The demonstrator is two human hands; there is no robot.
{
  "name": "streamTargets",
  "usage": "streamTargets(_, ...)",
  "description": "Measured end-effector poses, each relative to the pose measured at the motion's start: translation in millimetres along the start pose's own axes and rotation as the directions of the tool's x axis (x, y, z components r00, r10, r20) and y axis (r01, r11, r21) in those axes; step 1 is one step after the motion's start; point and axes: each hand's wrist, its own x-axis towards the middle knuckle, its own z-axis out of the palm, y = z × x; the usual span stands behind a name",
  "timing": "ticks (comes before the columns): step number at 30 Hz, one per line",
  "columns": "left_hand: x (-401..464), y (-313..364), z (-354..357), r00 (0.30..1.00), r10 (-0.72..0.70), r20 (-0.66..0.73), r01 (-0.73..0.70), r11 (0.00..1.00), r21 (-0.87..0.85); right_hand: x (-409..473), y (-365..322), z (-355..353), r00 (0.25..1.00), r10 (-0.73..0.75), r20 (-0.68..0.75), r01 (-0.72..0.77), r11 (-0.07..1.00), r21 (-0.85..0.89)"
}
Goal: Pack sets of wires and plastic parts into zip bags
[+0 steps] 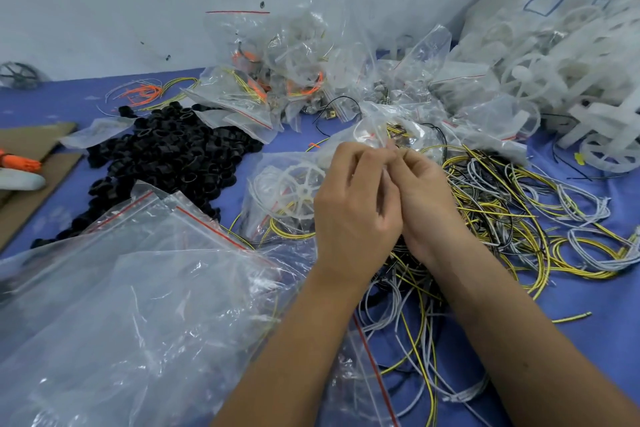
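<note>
My left hand (353, 204) and my right hand (426, 198) meet at the table's middle, fingertips pressed together. Both pinch the top edge of a small clear zip bag (377, 128) that holds a white part and wires. Just left of my hands lies a filled zip bag (277, 198) with a white plastic wheel and yellow wire inside. A tangle of yellow, grey and black wires (512, 218) spreads to the right and under my wrists. Empty zip bags with red seal lines (138, 288) lie at the lower left.
A pile of black plastic rings (166, 156) sits left of centre. Packed zip bags (284, 80) are heaped at the back by the wall. White plastic wheels (561, 87) pile up at the right. Orange wires (143, 94) and cardboard (31, 163) lie at the left.
</note>
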Motion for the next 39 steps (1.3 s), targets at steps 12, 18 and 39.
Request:
streamTargets(12,4,-2,-4,0.998,0.03,-0.052,-0.03,1.0,-0.008,-5,0,-4,0.909,-0.109,0.403,0.199,0.962,-0.188)
streamTargets(18,5,-1,-6,0.998,0.061,-0.01,-0.061,0.996,-0.069,-6,-6,-11,0.811,-0.106,0.576,0.399,0.82,-0.411)
streamTargets(39,46,-64,-51,0.889,-0.432,0.154,0.439,0.898,-0.016,-5,2,0,0.921,-0.199,0.336,0.36,0.766,-0.532)
